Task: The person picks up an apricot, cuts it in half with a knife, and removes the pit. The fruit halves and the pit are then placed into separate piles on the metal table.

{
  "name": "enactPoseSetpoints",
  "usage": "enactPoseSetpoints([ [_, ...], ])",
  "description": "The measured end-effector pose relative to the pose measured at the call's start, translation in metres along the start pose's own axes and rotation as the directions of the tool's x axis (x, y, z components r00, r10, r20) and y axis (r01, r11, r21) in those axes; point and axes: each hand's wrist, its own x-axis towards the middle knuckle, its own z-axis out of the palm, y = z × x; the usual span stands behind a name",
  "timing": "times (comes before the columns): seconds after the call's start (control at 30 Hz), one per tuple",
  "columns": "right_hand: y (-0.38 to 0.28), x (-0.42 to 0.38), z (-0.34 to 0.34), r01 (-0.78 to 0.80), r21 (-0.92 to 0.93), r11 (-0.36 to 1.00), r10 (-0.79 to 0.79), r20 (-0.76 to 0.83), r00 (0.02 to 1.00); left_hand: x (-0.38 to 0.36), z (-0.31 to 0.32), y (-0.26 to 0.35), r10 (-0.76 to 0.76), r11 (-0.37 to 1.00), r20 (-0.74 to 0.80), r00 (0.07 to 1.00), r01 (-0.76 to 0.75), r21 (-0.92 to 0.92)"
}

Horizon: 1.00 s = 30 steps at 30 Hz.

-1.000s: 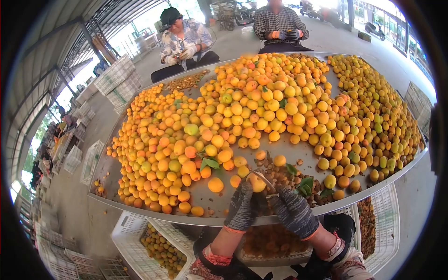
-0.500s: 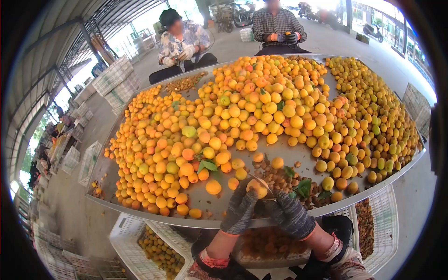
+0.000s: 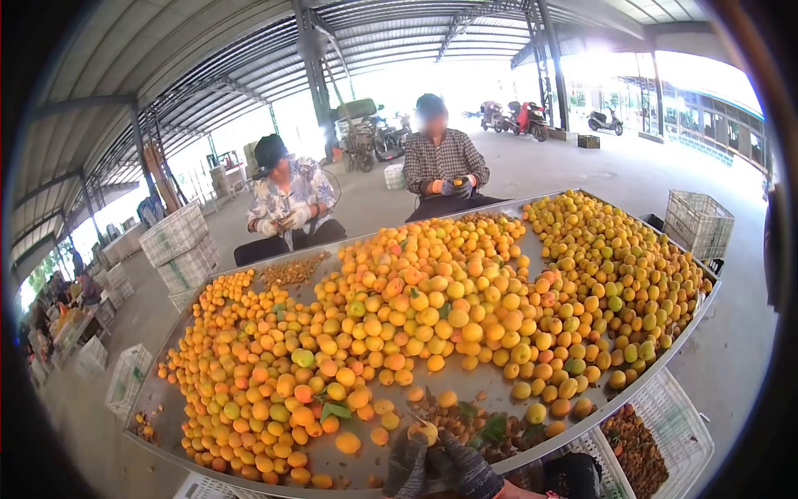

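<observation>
An apricot (image 3: 426,431) is held at the near edge of the metal table (image 3: 507,384), in the fingertips of my left hand (image 3: 404,467). My right hand (image 3: 465,467) presses close beside it with fingers closed. Whatever it grips is too small and blurred to name. Both hands wear dark grey knitted gloves. Just beyond them lie brown apricot stones (image 3: 453,420) and some green leaves (image 3: 494,428). A big heap of orange apricots (image 3: 399,308) covers the table's left and middle. Yellower, smaller-looking fruit (image 3: 619,274) fills the right side.
Two people sit across the table: one in a floral shirt (image 3: 291,200), one in a checked shirt (image 3: 445,162), hands raised in front. A white crate of brown pieces (image 3: 636,449) stands below the near right edge. Stacked crates (image 3: 183,249) stand left, another crate (image 3: 698,223) right.
My view has tilted up, so the table and hands sit lower and more of the roof shows. The apricot stays between my hands; the thin curved line beside it no longer shows clearly.
</observation>
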Motion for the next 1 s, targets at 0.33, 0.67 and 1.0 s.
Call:
enactPoseSetpoints([
  [0.33, -0.057, -0.016, 0.011, 0.346, -0.796, 0.496, 0.050, 0.424, 0.904, 0.006, -0.020, 0.059, -0.321, 0.942, 0.272, 0.907, 0.334, -0.004],
  [0.67, -0.034, -0.014, 0.037, 0.335, -0.862, 0.382, -0.109, 0.317, 0.942, -0.001, -0.008, 0.020, -0.150, 0.989, 0.056, 0.987, 0.150, -0.007],
  [1.0, -0.052, -0.006, -0.007, 0.702, -0.341, -0.625, 0.088, 0.863, 0.498, 0.004, -0.017, 0.051, -0.288, 0.958, 0.102, 0.952, 0.285, 0.047],
])
